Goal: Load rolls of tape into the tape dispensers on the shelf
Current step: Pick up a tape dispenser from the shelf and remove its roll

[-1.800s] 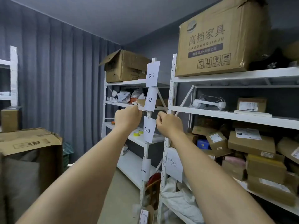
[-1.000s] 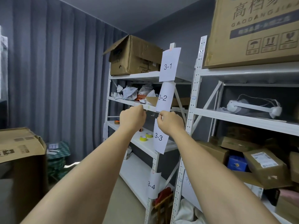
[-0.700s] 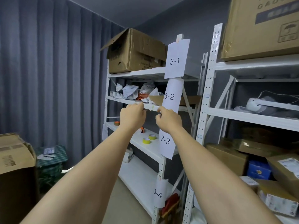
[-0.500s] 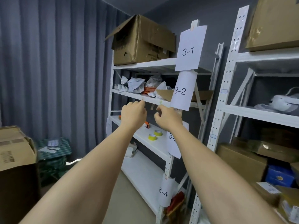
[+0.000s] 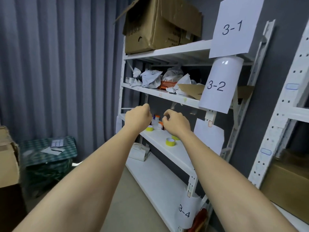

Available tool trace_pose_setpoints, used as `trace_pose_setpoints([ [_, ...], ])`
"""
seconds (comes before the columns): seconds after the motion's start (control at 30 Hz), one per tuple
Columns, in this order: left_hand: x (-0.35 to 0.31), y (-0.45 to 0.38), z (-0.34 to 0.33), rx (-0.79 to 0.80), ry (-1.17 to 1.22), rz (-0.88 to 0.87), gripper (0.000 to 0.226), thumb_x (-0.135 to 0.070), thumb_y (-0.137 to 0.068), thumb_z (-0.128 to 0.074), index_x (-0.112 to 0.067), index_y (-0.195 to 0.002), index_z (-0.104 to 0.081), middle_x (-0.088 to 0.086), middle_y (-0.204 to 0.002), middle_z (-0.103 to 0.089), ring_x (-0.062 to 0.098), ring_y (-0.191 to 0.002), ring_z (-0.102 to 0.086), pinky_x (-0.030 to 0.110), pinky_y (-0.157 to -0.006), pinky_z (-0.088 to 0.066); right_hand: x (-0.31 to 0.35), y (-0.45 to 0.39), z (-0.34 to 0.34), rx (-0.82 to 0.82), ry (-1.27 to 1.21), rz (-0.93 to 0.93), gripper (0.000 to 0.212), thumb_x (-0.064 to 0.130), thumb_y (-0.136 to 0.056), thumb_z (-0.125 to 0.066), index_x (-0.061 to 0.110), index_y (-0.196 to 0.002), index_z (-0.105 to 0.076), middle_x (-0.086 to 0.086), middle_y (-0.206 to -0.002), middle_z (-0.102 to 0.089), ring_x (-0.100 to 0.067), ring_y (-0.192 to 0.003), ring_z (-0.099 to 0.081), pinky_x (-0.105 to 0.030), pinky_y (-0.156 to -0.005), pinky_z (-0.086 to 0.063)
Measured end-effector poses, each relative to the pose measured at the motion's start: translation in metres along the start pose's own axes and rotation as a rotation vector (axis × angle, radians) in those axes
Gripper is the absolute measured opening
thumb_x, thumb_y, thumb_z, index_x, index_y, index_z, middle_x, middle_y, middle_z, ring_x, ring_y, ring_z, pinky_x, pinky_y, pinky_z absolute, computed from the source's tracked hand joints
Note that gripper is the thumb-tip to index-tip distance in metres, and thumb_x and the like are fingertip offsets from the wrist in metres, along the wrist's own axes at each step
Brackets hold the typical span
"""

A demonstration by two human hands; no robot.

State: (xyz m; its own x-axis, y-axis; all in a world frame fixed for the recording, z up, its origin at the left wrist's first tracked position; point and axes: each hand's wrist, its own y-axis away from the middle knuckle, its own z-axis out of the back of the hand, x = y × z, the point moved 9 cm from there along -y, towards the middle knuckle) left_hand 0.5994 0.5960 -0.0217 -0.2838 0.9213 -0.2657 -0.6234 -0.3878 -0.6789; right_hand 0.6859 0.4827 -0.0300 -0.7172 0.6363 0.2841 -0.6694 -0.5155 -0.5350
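Both arms stretch toward the third level of a white shelf [image 5: 168, 148]. My left hand [image 5: 138, 117] and my right hand [image 5: 175, 123] hover side by side, fingers loosely curled, holding nothing. Between and behind them stand orange and white tape dispensers [image 5: 158, 122], partly hidden by the hands. A yellow tape roll [image 5: 170, 141] lies on the shelf below my right wrist, another yellow roll [image 5: 149, 128] sits under my left wrist, and a third yellow roll [image 5: 175, 137] peeks out beside my right forearm.
Paper labels 3-1 [image 5: 232, 27], 3-2 [image 5: 216, 86] and 3-4 [image 5: 184, 213] hang on the front upright. A cardboard box [image 5: 158, 25] tops the shelf; crumpled bags [image 5: 150, 77] fill the second level. A checked-cloth table [image 5: 48, 148] stands at left.
I have come closer to the shelf and the view has dropped to its third level. Both hands have lowered from the second-level edge toward the dispensers and rolls.
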Motion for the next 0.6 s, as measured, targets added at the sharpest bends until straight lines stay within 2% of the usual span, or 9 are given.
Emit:
trace_pose_setpoints([
  [0.13, 0.034, -0.025, -0.039, 0.049, 0.035, 0.052, 0.022, -0.021, -0.096, -0.036, -0.009, -0.111, -0.048, 0.007, -0.084, -0.057, 0.028, -0.070, -0.049, 0.030, -0.056, -0.035, -0.014, -0.049, -0.051, 0.057, -0.068, -0.024, 0.025, 0.026, -0.091, -0.042, 0.023, -0.111, -0.056, -0.005, -0.095, -0.068, -0.024, -0.083, -0.061, -0.036, -0.072, -0.053],
  [0.3, 0.068, -0.055, -0.077, 0.110, 0.019, 0.040, 0.026, -0.021, -0.096, -0.035, -0.011, -0.116, -0.047, 0.012, -0.097, -0.066, 0.031, -0.076, -0.057, 0.035, -0.064, -0.044, -0.028, -0.097, -0.103, 0.122, -0.106, -0.087, 0.024, 0.027, -0.091, -0.044, 0.023, -0.112, -0.056, -0.006, -0.098, -0.068, -0.026, -0.089, -0.062, -0.034, -0.072, -0.050],
  [0.47, 0.092, -0.102, -0.117, 0.147, -0.033, 0.001, 0.024, -0.019, -0.097, -0.035, -0.010, -0.116, -0.045, 0.007, -0.081, -0.057, 0.025, -0.067, -0.049, 0.029, -0.049, -0.032, -0.033, -0.146, -0.145, 0.135, -0.155, -0.128, 0.022, 0.028, -0.091, -0.046, 0.023, -0.110, -0.057, -0.008, -0.098, -0.068, -0.026, -0.091, -0.061, -0.034, -0.073, -0.051],
  [0.6, 0.116, -0.142, -0.156, 0.219, -0.061, -0.012, 0.024, -0.018, -0.096, -0.036, -0.010, -0.117, -0.046, 0.010, -0.085, -0.059, 0.026, -0.070, -0.050, 0.033, -0.058, -0.040, -0.037, -0.189, -0.175, 0.122, -0.172, -0.143, 0.027, 0.026, -0.088, -0.048, 0.023, -0.113, -0.057, -0.007, -0.101, -0.068, -0.026, -0.093, -0.062, -0.035, -0.077, -0.051],
])
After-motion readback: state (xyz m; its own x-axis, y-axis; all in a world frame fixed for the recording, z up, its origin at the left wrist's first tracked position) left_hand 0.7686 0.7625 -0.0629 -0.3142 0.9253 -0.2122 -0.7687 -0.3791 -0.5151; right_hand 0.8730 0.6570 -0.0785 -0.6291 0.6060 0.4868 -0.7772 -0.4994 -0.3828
